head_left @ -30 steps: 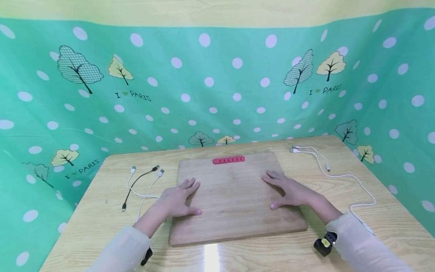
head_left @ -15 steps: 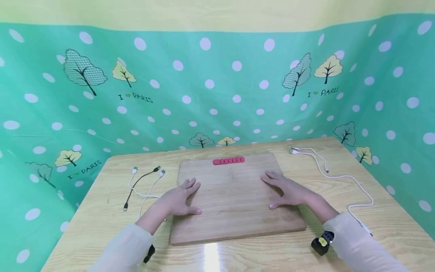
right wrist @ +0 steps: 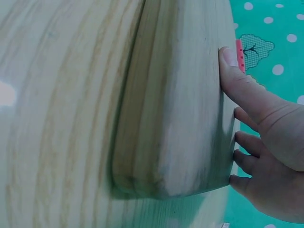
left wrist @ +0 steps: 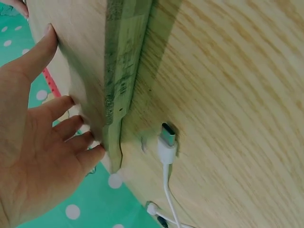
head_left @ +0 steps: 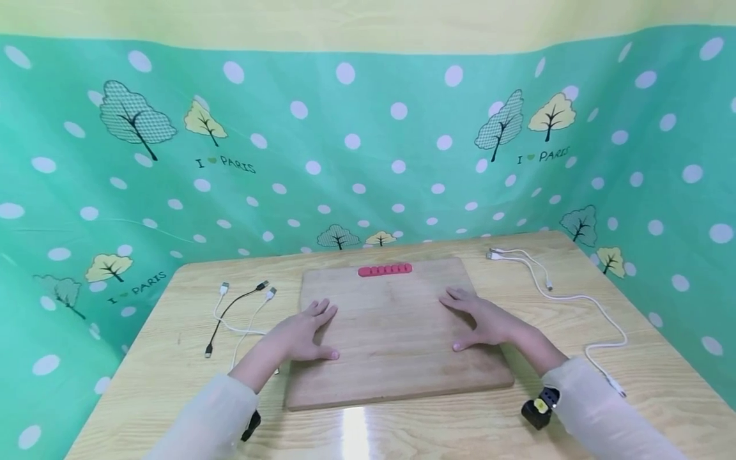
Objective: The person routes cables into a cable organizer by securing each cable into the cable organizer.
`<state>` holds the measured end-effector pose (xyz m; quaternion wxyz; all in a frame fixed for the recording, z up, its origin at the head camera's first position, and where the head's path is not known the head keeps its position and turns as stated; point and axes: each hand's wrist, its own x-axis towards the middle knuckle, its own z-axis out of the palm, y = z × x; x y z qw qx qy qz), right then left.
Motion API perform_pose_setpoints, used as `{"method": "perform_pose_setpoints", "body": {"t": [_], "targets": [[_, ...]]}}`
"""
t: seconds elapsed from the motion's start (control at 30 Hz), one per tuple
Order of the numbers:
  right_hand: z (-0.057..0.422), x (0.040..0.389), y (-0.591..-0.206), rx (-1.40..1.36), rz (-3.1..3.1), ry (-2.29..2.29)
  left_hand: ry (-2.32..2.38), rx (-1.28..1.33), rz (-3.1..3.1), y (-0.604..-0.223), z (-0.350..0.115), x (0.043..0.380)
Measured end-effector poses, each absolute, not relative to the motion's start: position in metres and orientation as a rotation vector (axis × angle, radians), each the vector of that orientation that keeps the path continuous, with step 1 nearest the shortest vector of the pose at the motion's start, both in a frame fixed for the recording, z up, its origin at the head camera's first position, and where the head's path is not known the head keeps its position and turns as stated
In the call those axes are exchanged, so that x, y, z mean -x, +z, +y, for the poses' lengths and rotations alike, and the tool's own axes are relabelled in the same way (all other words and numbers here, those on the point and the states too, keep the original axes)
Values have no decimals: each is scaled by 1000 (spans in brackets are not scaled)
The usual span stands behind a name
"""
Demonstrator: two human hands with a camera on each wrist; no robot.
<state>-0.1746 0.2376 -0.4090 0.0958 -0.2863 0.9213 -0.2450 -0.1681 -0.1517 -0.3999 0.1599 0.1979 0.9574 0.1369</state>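
A rectangular wooden board (head_left: 391, 338) lies flat on the table in the head view. My left hand (head_left: 305, 335) rests its fingertips and thumb on the board's left side, fingers spread. On the right side, my right hand (head_left: 485, 322) touches the top in the same spread way. Both wrist views show the palms raised, with only the fingertips of the left hand (left wrist: 52, 137) and right hand (right wrist: 270, 137) at the surface. Along the board's far edge sits a red slotted cable holder (head_left: 385, 270). Neither hand grips anything.
Left of the board lie a short black USB cable (head_left: 227, 313) and white USB cables (head_left: 247, 332), partly hidden by the left arm. A long white cable (head_left: 575, 297) stretches along the right side. A green dotted curtain (head_left: 374, 147) hangs behind the wooden table (head_left: 149, 370).
Both hands keep their place on the board. Only the head view shifts slightly; the board, cable holder and cables stay where they lie.
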Motion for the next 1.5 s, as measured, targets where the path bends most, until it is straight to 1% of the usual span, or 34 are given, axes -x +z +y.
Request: {"method": "perform_pose_setpoints", "body": {"t": [0.4, 0.77, 1.1, 1.27, 1.5], "targets": [[239, 176, -410, 862, 2723, -713, 402, -562, 2755, -400, -152, 165], [238, 177, -408, 862, 2734, -722, 378, -551, 2775, -401, -154, 169], [239, 178, -405, 854, 2813, -677, 320, -698, 2869, -407, -155, 170], [245, 184, -405, 855, 2873, -742, 327, -779, 2921, -407, -155, 172], [258, 196, -403, 817, 2910, -800, 368, -792, 2957, -405, -154, 180]]}}
